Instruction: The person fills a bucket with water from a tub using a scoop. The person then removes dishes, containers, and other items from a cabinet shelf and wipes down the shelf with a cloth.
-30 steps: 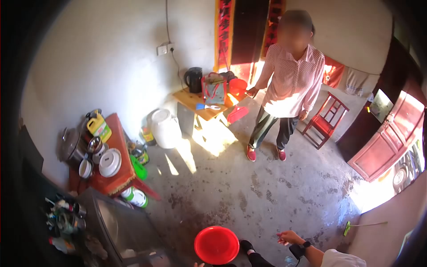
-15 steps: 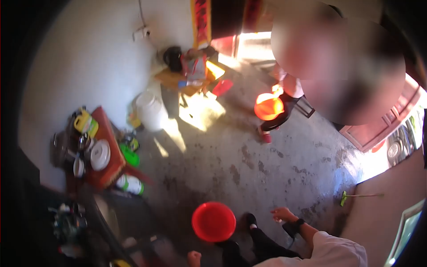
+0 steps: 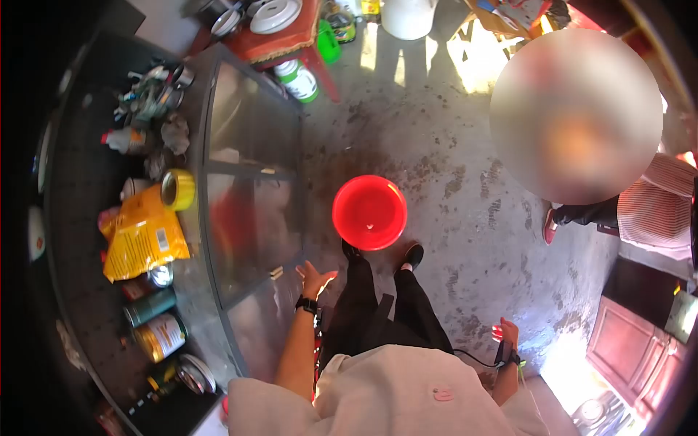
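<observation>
My left hand (image 3: 316,280) has its fingers spread, with nothing in it, close to a glass-fronted cabinet door (image 3: 254,236) and its small handle (image 3: 275,272). Low on the right, my right hand (image 3: 507,332) hangs over the floor beside my body, fingers loosely apart and holding nothing that I can see. On the floor at my feet is a round red basin (image 3: 369,211), with a small pale speck inside. Neither hand touches it.
The dark cabinet top (image 3: 87,240) on the left carries a yellow bag (image 3: 145,232), a tape roll (image 3: 178,190), cans and bottles. A red table (image 3: 291,43) with dishes and a white bucket (image 3: 408,16) stand ahead. Another person (image 3: 654,203), partly blurred, is at right.
My view has swung left and down, bringing the cabinet beside me. My left hand, formerly closed at the bottom edge, is now spread out. The other person appears farther right.
</observation>
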{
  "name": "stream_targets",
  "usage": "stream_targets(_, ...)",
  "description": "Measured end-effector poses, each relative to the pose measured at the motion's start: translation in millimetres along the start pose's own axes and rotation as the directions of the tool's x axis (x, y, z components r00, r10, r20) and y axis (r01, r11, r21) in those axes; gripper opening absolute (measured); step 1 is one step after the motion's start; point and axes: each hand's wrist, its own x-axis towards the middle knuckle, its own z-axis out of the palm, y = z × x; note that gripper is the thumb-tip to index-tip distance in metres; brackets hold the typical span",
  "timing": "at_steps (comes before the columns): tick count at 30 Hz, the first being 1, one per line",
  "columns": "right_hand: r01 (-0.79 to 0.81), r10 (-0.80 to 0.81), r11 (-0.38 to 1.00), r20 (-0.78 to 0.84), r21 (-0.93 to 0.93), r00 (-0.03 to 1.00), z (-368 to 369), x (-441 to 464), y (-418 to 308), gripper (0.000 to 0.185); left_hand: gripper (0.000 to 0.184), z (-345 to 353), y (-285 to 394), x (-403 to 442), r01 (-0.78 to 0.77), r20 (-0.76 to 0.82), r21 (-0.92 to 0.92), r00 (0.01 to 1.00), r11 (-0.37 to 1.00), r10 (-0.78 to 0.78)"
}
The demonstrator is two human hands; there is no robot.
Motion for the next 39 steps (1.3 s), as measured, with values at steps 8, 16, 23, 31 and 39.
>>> stream_targets(8,0.128,-0.128,0.991,0.042,-0.021,0.991,-42.1,45.2,-30.1,0.013,0.119,45.0,39.5,-40.8,-0.059,0.036,-0.010,0.998,0.998,0.059)
stream_targets(16,0.279,-0.268,0.960,0.200,-0.027,0.942,9.7,41.3,-74.7,0.014,0.119,48.3,23.8,-30.8,-0.065,0.086,-0.149,0.993,0.987,0.078)
stream_targets(23,0.171,-0.160,0.985,0.234,-0.027,0.959,2.2,51.9,-51.4,0.022,0.112,30.3,23.1,-26.3,0.005,0.062,-0.253,0.998,0.967,0.011)
stream_targets(31,0.108,-0.094,0.988,0.128,-0.108,0.987,-11.6,22.5,-43.8,0.025,0.089,10.0,24.4,-2.1,0.221,0.236,-0.379,0.962,0.899,-0.137)
stream_targets(39,0.184,-0.146,0.932,0.142,-0.312,0.979,60.9,32.1,-58.9,0.027,0.083,35.4,-1.2,110.8,0.248,0.340,-0.631,0.940,0.735,-0.026)
